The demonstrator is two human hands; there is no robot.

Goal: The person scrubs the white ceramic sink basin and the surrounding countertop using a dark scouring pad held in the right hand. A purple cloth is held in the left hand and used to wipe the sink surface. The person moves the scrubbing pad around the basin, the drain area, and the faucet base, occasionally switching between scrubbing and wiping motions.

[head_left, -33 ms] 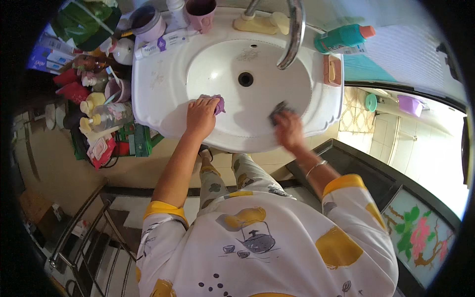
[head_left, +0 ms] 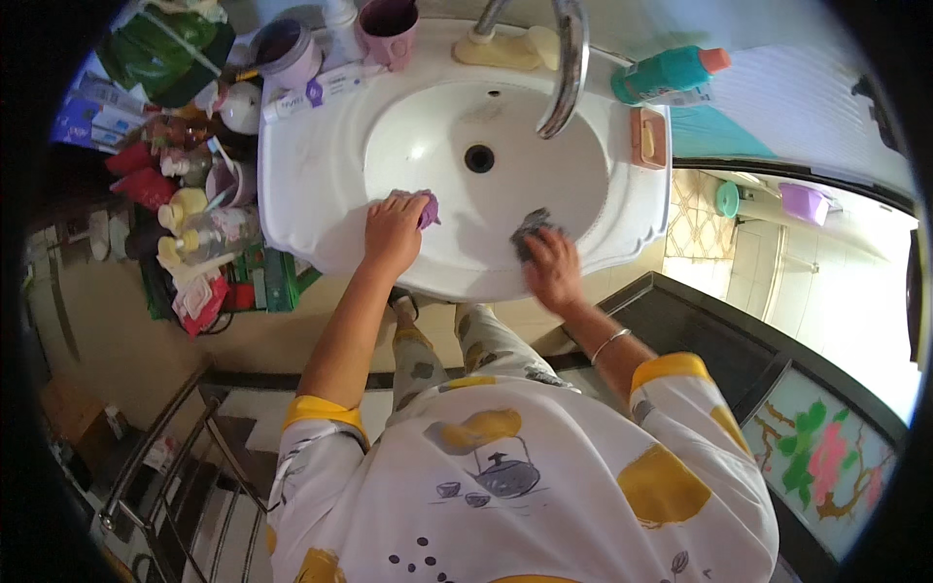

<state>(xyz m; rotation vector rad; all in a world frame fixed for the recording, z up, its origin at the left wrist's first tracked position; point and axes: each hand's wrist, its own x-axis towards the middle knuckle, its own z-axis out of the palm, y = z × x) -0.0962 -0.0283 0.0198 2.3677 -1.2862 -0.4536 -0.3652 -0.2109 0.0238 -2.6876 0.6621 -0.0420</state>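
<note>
The white washbasin (head_left: 321, 165) lies in front of me, its drain hole (head_left: 478, 158) uncovered. At its near left rim my left hand (head_left: 394, 228) is closed over a crumpled purple cloth (head_left: 430, 211), most of which is hidden beneath my fingers. My right hand (head_left: 552, 272) presses a dark grey, crumpled scrubbing pad (head_left: 530, 233) against the near right inside of the bowl. Its exact material is hard to make out. Above the bowl, to the right of the drain, reaches the metal tap (head_left: 573, 68).
Cups (head_left: 389, 39), a toothpaste tube (head_left: 316, 92) and a spray of bottles (head_left: 199, 238) crowd the left side. A teal bottle (head_left: 666, 76) and a pink soap dish (head_left: 648, 138) stand on the right rim. Behind the tap lies a yellowish soap holder (head_left: 496, 49). Metal railings (head_left: 185, 457) run at lower left.
My right hand has moved left and slightly nearer along the bowl with the grey scrubbing pad. My left hand stays on the purple cloth. The whole view has shifted slightly.
</note>
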